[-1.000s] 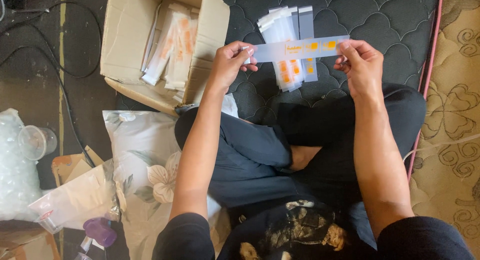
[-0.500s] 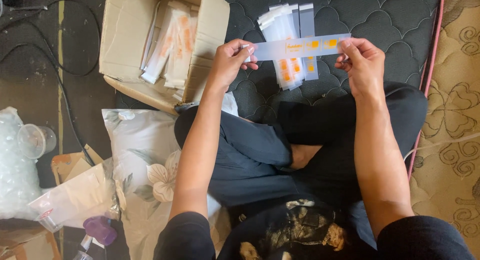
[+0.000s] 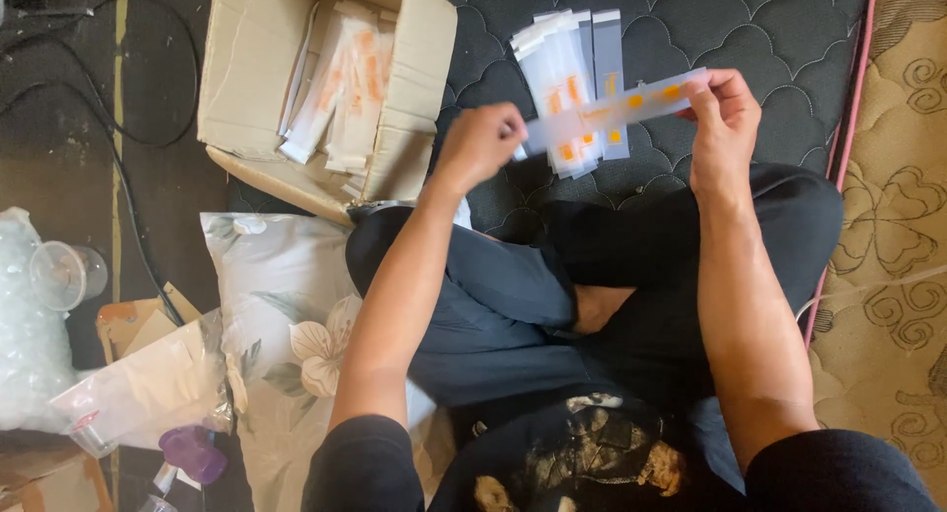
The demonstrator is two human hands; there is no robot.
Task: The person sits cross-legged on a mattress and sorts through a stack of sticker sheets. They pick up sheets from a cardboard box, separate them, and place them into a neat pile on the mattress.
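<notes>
I sit cross-legged on a dark quilted mattress point(image 3: 769, 38). Between my two hands I hold one long clear sleeve with orange marks point(image 3: 631, 103), tilted so its right end is higher. My right hand point(image 3: 725, 127) pinches that upper end. My left hand point(image 3: 480, 145) grips the lower left end and looks blurred. Just behind the sleeve, a pile of the same clear sleeves point(image 3: 577, 73) lies fanned out on the mattress. To the left, an open cardboard box point(image 3: 247, 88) holds more of these sleeves point(image 3: 340, 88).
A floral pillow point(image 3: 281, 315) lies by my left knee. At far left are clear plastic cups point(image 3: 64, 273), a plastic bag point(image 3: 138, 389) and a purple object point(image 3: 192, 453). Black cables point(image 3: 118, 147) cross the dark floor. A patterned beige rug point(image 3: 888, 256) borders the mattress on the right.
The sleeve was held level; now its left end has dropped and my left hand has moved down and to the right along it. My right hand stays at the right end.
</notes>
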